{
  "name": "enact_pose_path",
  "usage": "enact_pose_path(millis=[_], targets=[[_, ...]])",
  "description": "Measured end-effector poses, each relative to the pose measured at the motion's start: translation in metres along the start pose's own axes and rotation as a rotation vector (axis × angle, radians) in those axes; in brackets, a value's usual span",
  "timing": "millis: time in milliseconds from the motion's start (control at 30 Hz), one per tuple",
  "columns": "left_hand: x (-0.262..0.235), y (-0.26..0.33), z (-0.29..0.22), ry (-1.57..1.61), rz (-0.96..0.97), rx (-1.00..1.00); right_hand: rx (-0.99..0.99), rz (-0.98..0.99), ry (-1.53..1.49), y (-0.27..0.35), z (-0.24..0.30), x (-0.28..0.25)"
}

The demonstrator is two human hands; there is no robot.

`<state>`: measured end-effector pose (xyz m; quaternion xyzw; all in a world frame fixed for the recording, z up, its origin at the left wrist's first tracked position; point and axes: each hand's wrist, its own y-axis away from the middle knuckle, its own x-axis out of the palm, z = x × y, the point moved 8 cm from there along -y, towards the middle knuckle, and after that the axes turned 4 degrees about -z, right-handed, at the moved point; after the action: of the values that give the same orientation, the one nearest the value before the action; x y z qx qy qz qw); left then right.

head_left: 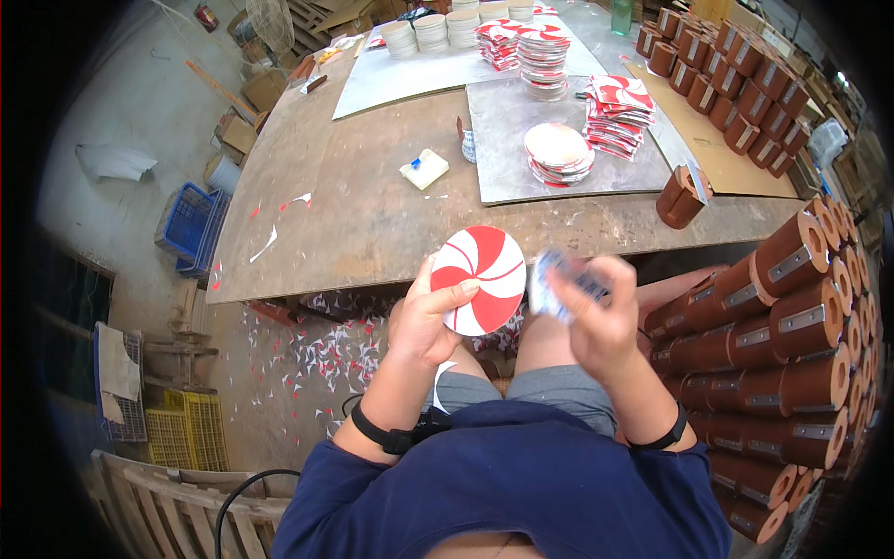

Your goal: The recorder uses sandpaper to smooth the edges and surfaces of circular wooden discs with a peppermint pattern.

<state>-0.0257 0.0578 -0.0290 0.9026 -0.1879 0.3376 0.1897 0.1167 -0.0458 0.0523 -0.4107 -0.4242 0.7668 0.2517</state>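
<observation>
My left hand (422,320) grips a round disc (488,270) with a red-and-white swirl on its face, the thumb lying across the front. Just right of the disc, my right hand (603,321) is closed around a small blue-and-white thing (546,291); motion smears it, so its kind does not show. A narrow gap separates it from the disc's edge. Both hands are above my lap, at the table's front edge. Further back, a short stack of round discs (557,149) lies on a grey board (507,177), beside a taller pile of swirl-printed sheets (619,116).
The wooden table (326,205) carries a pale yellow block (425,170) and, at the back, stacks of plain discs (432,34). Brown cylinders (801,252) are piled high on my right; one brown piece (683,197) stands on the table. Red and white scraps (321,349) litter the floor.
</observation>
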Motion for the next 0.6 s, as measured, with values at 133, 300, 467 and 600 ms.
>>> enact_pose_path(millis=[133,300,467,600], targets=[[0.0,0.005,-0.002,0.0,0.023,0.006,-0.108,0.007,-0.043,0.006,0.001,0.014],[0.01,0.002,-0.001,-0.012,0.097,-0.044,0.145,-0.034,0.129,0.007,-0.03,-0.001],[0.012,0.002,0.01,0.131,0.086,-0.131,-0.132,0.02,-0.053,0.011,0.015,0.014],[0.021,0.003,0.015,0.287,0.116,-0.239,0.174,-0.078,0.133,0.014,-0.037,0.011]])
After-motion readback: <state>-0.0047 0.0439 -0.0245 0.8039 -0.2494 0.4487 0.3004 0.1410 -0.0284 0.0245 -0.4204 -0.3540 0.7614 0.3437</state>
